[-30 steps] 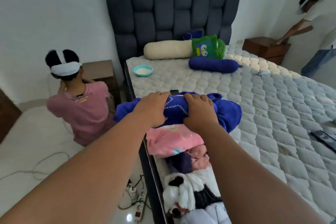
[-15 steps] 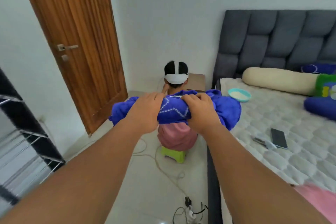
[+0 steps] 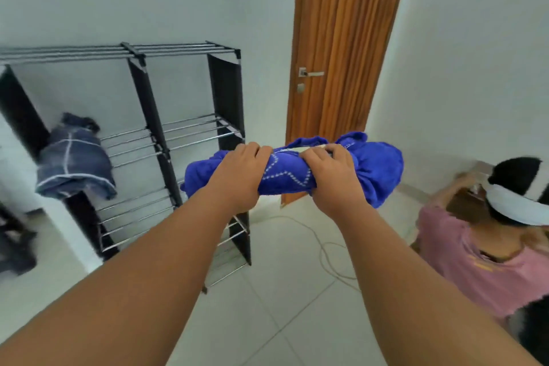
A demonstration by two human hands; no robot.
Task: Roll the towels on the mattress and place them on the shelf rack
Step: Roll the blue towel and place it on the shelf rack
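Observation:
A rolled blue towel [image 3: 286, 175] with a white stitched zigzag hangs in the air in front of me, held level. My left hand [image 3: 237, 175] grips its left part and my right hand [image 3: 332, 178] grips its middle; the loose right end bulges past my fingers. The black shelf rack [image 3: 154, 134] with metal rod shelves stands against the wall to the left, just beyond the towel's left end. A grey-blue rolled towel [image 3: 74, 160] lies on a rack shelf at the far left. The mattress is out of view.
A wooden door [image 3: 341, 53] is shut behind the towel. A person in a pink shirt [image 3: 481, 252] sits on the floor at the right. A cable [image 3: 323, 249] trails over the white tiles. Dark items [image 3: 15, 246] lie at the lower left.
My view has swung left from the bed, past the seated person and the door, onto the shelf rack. Both hands kept their grip on the blue towel and carried it along.

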